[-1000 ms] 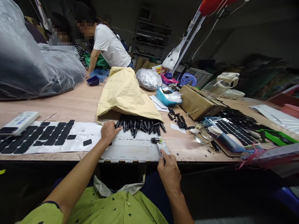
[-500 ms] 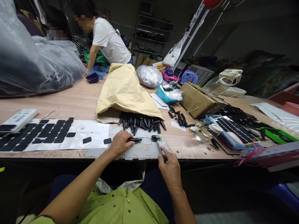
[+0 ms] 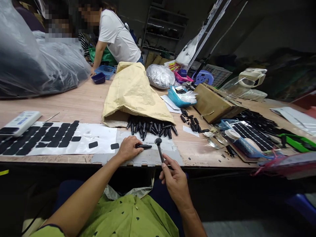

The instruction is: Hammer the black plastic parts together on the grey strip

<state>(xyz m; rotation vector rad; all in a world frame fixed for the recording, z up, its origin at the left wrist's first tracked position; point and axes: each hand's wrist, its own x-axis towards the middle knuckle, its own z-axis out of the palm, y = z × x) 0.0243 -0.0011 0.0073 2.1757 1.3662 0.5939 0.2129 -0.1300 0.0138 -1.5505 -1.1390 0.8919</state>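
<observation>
Black part [image 3: 144,146] lay flat on the grey plate [image 3: 148,160] at the near edge of the counter [image 3: 81,105], tip pointing right. Left hand [image 3: 128,148]: grip pinched on the part's left end, pressing it down. Right hand [image 3: 174,177]: grip clenched low on the handle of a small hammer [image 3: 159,149]. The hammer head was up, just right of the part's tip. Couldn't tell if it touched the plate.

My read on doing this well:
- Keep the part pressed flat so it can't roll.
- Keep fingers back from the struck end.
- Use short wrist taps, not swings, with the head square to the tip.
- A hold that low on the handle gives reach but less control; choking up looks steadier.

Containers:
- Tan paper sack [image 3: 133,92] lay on its side behind the plate, mouth toward the person. A heap [image 3: 150,126] of the same parts spilled from it onto the counter.
- Blue tray [image 3: 179,100] right of the sack held clear bags. Contents not readable.
- Cardboard box [image 3: 212,105] sat beside the tray, shut, contents hidden.
- Blue basket [image 3: 105,70] and dark bowl [image 3: 98,78] sat at the far end by a co-worker [image 3: 118,39]. Insides not visible.
- White sheet [image 3: 49,140] on the left carried rows of black pads, with two loose pads near the left hand.
</observation>
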